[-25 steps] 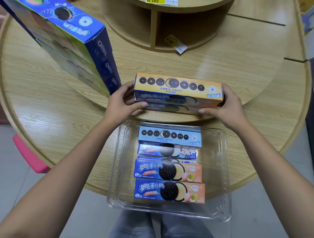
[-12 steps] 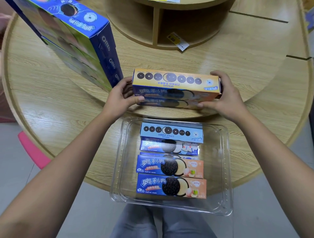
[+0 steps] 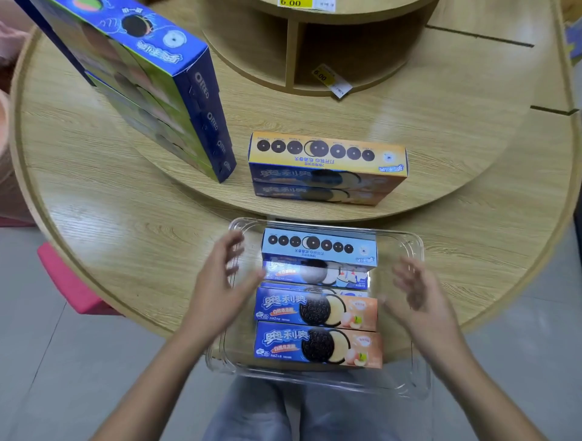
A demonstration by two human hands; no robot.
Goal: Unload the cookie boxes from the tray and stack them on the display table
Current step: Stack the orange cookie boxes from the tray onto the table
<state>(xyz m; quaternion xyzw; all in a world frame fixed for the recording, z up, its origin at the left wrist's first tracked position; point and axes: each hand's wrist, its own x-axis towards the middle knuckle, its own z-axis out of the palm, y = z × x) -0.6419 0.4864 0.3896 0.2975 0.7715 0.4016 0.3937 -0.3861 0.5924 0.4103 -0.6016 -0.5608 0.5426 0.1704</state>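
Both hands are open and hold nothing. The left hand (image 3: 220,283) and right hand (image 3: 419,299) hover at the two ends of the cookie boxes (image 3: 316,311) lying between them in the clear tray (image 3: 419,248). The boxes look light and stiff, so pinch the short ends. Past the fingers, bare table (image 3: 456,141) waits beside the orange stack (image 3: 327,166).

"OREO" is printed repeatedly down the dark blue ends of the tall stacked boxes (image 3: 208,119) near the counter's left edge. "6.00" is read on a yellow price tag (image 3: 294,3) at the upper shelf's rim, and again on a loose tag (image 3: 330,80) lying by the shelf base. "奥利奥" is printed on the two front boxes (image 3: 316,327) in the clear tray (image 3: 415,251).
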